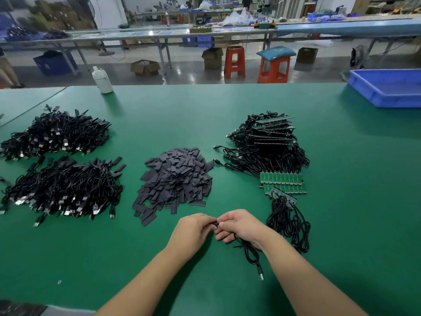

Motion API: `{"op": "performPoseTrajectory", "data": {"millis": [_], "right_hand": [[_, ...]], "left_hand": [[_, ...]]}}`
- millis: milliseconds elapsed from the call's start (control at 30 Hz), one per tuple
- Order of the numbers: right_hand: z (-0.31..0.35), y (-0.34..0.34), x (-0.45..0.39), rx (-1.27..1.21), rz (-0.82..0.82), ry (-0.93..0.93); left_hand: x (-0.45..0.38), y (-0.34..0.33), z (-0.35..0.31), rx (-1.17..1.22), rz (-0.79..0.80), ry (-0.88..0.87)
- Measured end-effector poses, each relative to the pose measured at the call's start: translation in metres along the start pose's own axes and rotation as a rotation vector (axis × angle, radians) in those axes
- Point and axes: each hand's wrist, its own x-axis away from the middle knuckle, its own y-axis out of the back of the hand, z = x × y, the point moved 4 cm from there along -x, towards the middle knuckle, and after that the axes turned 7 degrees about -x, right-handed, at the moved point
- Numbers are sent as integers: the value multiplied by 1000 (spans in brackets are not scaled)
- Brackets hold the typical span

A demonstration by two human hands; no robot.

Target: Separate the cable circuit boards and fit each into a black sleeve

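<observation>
Black sleeve (214, 223) sits pinched between the left hand (193, 231) and right hand (241, 225) at the near middle of the green table (341, 201); the right hand's fingers also curl around a dangling cable (250, 256).

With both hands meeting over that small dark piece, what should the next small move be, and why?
Probably keep pushing the black sleeve fully over the board end: the left hand and right hand pinch it between their fingertips, and its cable trails from under the right hand. The board itself is hidden, so how far it is seated cannot be told.
</observation>
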Motion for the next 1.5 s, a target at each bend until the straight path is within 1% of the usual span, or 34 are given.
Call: {"op": "performPoseTrajectory", "data": {"millis": [200, 333, 500, 600, 667, 733, 767, 833, 867, 900, 933, 967, 1000, 1100, 1133, 1167, 1233, 1333, 1400, 1433, 1500], "right_hand": [[0, -3, -1, 24, 17, -12], [0, -3, 1, 44, 26, 3], [3, -4, 4, 21, 26, 6], [4, -6, 4, 10, 7, 11], [3, -8, 4, 16, -11, 15], [2, -9, 4, 5, -28, 27], [2, -8, 5, -20, -42, 39], [2, -3, 6, -125, -90, 66], [3, -1, 6, -192, -119, 79], [5, 1, 6, -255, -144, 95], [7, 2, 6, -312, -160, 112], [10, 2, 6, -369, -169, 132], [14, 0, 7, -423, -177, 155], [31, -4, 6, -579, -224, 238], [38, -6, 6, -631, -238, 260], [44, -7, 6, -676, -247, 276], [53, -9, 5, -707, -245, 295], [61, -10, 4, -654, -242, 312], [63, -6, 3, -500, -275, 306], [64, -1, 4, -337, -317, 297], [69, 16, 8, 106, -451, 300]], "left_hand": [[-1, -7, -4, -95, 118, 9], [-4, -10, -10, -325, 215, -61], [-8, -15, -19, -555, 323, -89], [-10, -16, -20, -556, 318, -90], [-10, -15, -17, -458, 271, -83], [-9, -14, -15, -283, 209, -15], [-7, -12, -14, -158, 146, 56], [-3, -7, -13, 123, -47, 234], [0, -6, -13, 235, -134, 324], [3, -5, -12, 310, -183, 399], [6, -7, -12, 367, -191, 452], [8, -9, -14, 431, -166, 479], [9, -13, -18, 522, -112, 488], [12, -26, -35, 960, 109, 521], [13, -29, -40, 1060, 154, 524], [14, -31, -43, 1109, 166, 528], [14, -30, -43, 1175, 124, 560], [11, -20, -36, 1184, 76, 577], [9, -9, -27, 1155, 66, 582], [8, -2, -19, 1127, 56, 587], [5, 19, 3, 1000, 12, 585]]}}
